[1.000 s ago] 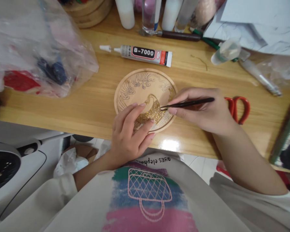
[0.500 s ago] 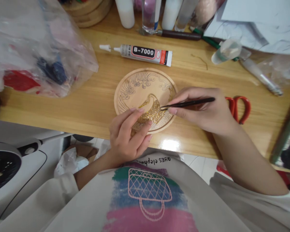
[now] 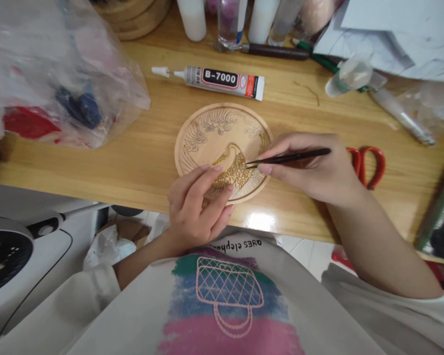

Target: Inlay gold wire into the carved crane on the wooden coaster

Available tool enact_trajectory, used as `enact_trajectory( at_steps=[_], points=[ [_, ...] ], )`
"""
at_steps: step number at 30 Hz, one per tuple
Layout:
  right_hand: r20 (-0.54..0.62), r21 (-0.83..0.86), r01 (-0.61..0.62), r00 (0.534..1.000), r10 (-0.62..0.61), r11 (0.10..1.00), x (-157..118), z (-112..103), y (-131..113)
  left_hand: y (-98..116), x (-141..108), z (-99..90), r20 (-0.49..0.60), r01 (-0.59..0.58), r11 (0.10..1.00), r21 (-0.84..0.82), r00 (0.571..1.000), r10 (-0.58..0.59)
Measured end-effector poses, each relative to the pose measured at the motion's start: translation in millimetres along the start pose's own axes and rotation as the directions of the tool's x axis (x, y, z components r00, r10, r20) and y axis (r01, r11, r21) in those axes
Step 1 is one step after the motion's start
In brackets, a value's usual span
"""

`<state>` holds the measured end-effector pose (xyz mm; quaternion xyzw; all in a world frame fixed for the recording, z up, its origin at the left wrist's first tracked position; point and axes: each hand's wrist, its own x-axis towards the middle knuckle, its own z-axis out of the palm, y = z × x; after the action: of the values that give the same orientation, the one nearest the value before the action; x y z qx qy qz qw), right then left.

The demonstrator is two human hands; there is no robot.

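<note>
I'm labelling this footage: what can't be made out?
All in the head view:
Red scissors: blades hidden by the right hand.
Round wooden plate: lower-left rim partly covered by the left hand.
Black tweezers: tips too small to tell if gripping.
Plastic bag: cut off by left edge.

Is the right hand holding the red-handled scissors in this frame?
No, the right hand holds black tweezers, while the red-handled scissors lie on the table, partly hidden behind that hand.
</note>
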<state>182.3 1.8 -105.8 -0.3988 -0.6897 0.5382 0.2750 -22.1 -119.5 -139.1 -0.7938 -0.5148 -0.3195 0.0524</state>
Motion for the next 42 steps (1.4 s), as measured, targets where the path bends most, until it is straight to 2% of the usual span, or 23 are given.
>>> enact_trajectory(
  at_steps=[15, 26, 32, 42],
  points=[
    [-0.003, 0.006, -0.007, 1.0, 0.007, 1.0, -0.6, 0.6, 0.5, 0.6, 1.1, -0.8, 0.017, 0.027, 1.0, -0.008, 0.999, -0.027],
    [-0.001, -0.005, -0.017, 1.0, 0.017, 1.0, -0.1, 0.1, 0.2, 0.4, 1.2, 1.2, 0.038, 0.05, 0.994, -0.099, 0.998, -0.047],
    [-0.003, -0.002, -0.003, 1.0, 0.003, 1.0, -0.1, 0.5, 0.1, 0.4, 2.6, 0.5, 0.06, 0.027, 0.999, -0.028, 0.998, -0.025],
    [0.005, 0.002, 0.005, 1.0, -0.005, 1.0, -0.4, -0.5, 0.5, 2.4, 2.7, 2.4, 0.048, 0.022, 0.999, -0.031, 0.999, -0.02]
  ],
)
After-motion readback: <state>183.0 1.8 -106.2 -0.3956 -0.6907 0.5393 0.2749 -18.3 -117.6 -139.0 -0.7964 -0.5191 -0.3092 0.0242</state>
